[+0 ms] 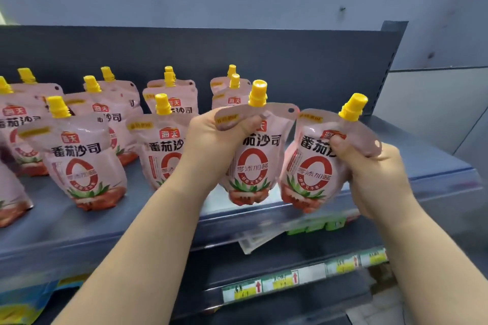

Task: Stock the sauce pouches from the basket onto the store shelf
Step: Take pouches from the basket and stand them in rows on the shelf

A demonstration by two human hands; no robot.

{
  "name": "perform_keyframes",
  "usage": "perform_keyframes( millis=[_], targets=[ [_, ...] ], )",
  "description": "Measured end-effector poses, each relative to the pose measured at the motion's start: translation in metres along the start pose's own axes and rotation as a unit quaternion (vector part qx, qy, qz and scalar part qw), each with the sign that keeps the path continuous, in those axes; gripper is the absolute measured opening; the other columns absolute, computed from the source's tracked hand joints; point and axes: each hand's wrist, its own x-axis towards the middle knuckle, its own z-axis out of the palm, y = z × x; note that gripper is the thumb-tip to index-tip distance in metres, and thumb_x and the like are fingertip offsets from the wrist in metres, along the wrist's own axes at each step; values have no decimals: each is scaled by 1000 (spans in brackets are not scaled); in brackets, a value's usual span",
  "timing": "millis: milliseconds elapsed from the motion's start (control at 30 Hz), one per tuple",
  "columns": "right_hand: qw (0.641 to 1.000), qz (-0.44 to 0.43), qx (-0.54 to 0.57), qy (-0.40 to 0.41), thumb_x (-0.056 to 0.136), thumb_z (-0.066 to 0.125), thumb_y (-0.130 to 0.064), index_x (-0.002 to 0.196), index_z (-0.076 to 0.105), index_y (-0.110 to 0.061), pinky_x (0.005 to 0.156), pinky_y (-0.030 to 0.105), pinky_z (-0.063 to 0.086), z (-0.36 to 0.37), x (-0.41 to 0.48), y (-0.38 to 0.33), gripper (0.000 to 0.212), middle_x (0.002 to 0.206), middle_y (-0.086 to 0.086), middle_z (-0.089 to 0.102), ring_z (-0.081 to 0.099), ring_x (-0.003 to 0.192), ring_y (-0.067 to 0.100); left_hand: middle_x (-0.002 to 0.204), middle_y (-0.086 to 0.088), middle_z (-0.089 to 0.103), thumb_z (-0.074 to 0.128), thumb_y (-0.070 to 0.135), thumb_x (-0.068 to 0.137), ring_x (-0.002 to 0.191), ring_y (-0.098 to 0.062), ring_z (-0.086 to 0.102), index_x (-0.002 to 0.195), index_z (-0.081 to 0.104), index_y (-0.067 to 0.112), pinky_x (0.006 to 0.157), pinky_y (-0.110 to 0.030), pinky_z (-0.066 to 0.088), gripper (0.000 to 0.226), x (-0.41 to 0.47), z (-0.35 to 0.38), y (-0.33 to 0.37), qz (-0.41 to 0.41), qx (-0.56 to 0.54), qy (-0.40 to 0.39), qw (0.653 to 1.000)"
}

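Head view: low in the frame, price labels with red arrows line a lower shelf edge, their print too blurred to read. Above them, at centre, the left hand grips one sauce pouch by its crumpled top corner. It is upright, yellow cap up, at the front edge of the shelf. Just to the right, the right hand clutches a second pouch, its long axis tilted, cap toward the upper right. Both read 海天, 番茄沙司, and 零添加酱 across a red ring. Farther back, left of centre, standing pouches with the same label sit in rows, caps up, before a dark back panel.
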Motion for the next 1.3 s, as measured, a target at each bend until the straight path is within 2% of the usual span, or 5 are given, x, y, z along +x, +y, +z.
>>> perform_keyframes(
  millis=[333, 567, 833, 1033, 1300],
  targets=[
    [997, 14, 4, -73, 87, 58, -16, 89, 68, -12, 64, 31, 59, 0, 76, 31, 11, 75, -2, 74, 70, 72, 17, 82, 15, 69, 77, 19, 75, 78, 0, 67, 88, 70, 23, 61, -11, 53, 15, 53, 1, 22, 98, 292, 18, 951],
    [994, 1, -4, -109, 90, 57, -13, 86, 68, -14, 62, 30, 59, -4, 112, 42, 11, 72, -5, 73, 70, 70, 15, 79, 6, 61, 77, 21, 74, 74, -12, 60, 85, 63, 20, 57, -20, 46, 18, 73, 8, 28, 20, 563, -56, 825],
    [991, 10, 1, -136, 91, 57, -15, 84, 67, -20, 63, 35, 60, -6, 140, 50, 13, 74, -5, 74, 72, 70, 18, 86, 6, 61, 77, 22, 75, 81, -13, 59, 91, 60, 23, 62, -22, 47, 23, 78, 11, 30, -23, 589, -94, 803],
    [986, 26, 8, -164, 89, 59, -14, 88, 67, -19, 60, 32, 58, -5, 159, 57, 10, 78, -3, 75, 72, 73, 19, 87, 20, 56, 80, 32, 70, 79, -1, 55, 103, 60, 39, 59, -14, 42, 39, 75, 14, 44, -26, 575, -104, 811],
    [982, 66, -5, -179, 89, 61, -13, 89, 68, -14, 67, 37, 59, -2, 205, 65, 7, 81, 4, 75, 72, 76, 24, 101, 20, 68, 71, 44, 75, 95, 5, 61, 106, 65, 38, 85, -18, 50, 32, 80, 31, 54, 5, 577, -130, 806]
  ],
)
